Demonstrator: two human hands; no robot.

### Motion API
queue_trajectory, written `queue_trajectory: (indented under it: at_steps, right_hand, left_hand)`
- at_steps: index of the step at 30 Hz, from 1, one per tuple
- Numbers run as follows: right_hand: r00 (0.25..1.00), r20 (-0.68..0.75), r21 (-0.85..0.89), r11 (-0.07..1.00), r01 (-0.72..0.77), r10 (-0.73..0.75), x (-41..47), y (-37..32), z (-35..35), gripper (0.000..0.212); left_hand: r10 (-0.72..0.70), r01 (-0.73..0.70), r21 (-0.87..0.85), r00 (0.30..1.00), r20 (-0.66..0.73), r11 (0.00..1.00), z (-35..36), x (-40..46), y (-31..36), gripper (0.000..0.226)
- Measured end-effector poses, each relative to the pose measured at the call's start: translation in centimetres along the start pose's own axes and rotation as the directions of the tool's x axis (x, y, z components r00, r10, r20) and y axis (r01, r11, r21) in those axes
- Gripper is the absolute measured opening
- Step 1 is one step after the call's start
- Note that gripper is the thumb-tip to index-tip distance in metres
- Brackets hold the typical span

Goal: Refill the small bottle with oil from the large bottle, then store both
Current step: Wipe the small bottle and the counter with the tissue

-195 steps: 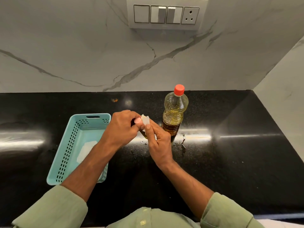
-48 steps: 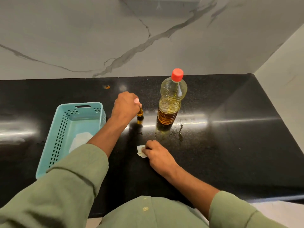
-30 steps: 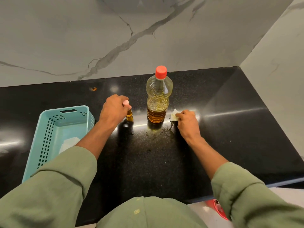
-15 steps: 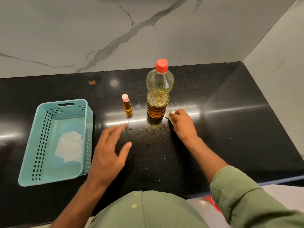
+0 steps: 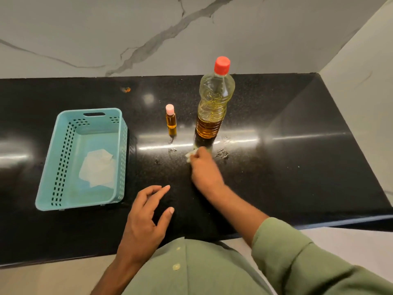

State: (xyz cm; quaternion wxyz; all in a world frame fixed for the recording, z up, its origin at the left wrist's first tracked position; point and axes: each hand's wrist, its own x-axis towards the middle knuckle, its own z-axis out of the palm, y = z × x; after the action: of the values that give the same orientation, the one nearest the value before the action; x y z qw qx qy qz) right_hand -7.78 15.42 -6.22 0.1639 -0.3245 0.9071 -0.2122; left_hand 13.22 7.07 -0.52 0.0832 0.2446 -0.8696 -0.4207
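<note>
Two capped bottles stand apart on the glossy black surface: small pink-capped amber glass bottle, large red-capped clear plastic oil bottle. Right hand pinches a white tissue wad at its base; left hand hovers released.

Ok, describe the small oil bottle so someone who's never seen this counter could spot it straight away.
On the black countertop, look between the teal basket and the tall red-capped oil bottle. The small bottle stands upright there, apart from both. It is far shorter than its neighbour, holds amber oil and has a pale pink cap.
</note>
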Motion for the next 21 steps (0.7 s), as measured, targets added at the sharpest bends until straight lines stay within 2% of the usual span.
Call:
queue_trajectory:
  at_steps: [3,6,8,9,12,15,18,21]
  right_hand:
    - [0.994,0.035,0.004,0.995,0.103,-0.103,-1.0,-3.2,2.1,0.020]
    - [0.988,-0.027,-0.074,0.986,0.150,-0.153,-1.0,-1.0,0.9,0.033]
    - [0.988,-0.150,-0.043,0.998,0.041,-0.047,-0.7,2.4,-1.0,0.018]
    - [0.977,-0.205,-0.035,0.997,-0.065,0.057,-0.5,4.5,-2.1,0.011]
    - [0.913,-0.294,0.033,0.958,-0.286,0.283,0.3,9.9,-5.4,0.015]
    - [0.875,-0.383,-0.038,0.942,-0.335,0.295,0.7,11.5,-5.9,0.017]
    - [0.917,-0.277,0.058,0.958,-0.282,0.287,0.5,7.2,-3.6,0.010]
    - [0.991,-0.127,0.093,0.995,-0.039,0.051,-1.4,1.0,0.6,0.011]
  left_hand:
    - [0.002,-0.003,0.008,1.000,0.022,1.000,0.1,-0.2,0.0,0.056]
    - [0.000,-0.001,0.029,1.000,0.030,1.000,-0.1,-0.4,-0.2,0.055]
    - [-0.014,0.013,0.035,0.999,0.033,0.999,-0.2,-0.7,-0.3,0.054]
    - [-0.025,0.023,0.035,0.999,0.038,0.999,-0.3,-1.0,-0.4,0.054]
    - [-0.050,0.048,0.036,0.998,0.049,0.998,-0.3,-1.7,-0.6,0.052]
    - [-0.070,0.068,0.042,0.996,0.062,0.997,-0.1,-2.5,-0.8,0.050]
    - [-0.087,0.082,0.058,0.993,0.085,0.995,0.2,-2.9,-1.0,0.050]
    - [-0.067,0.060,0.076,0.994,0.088,0.995,0.5,-2.7,-1.3,0.049]
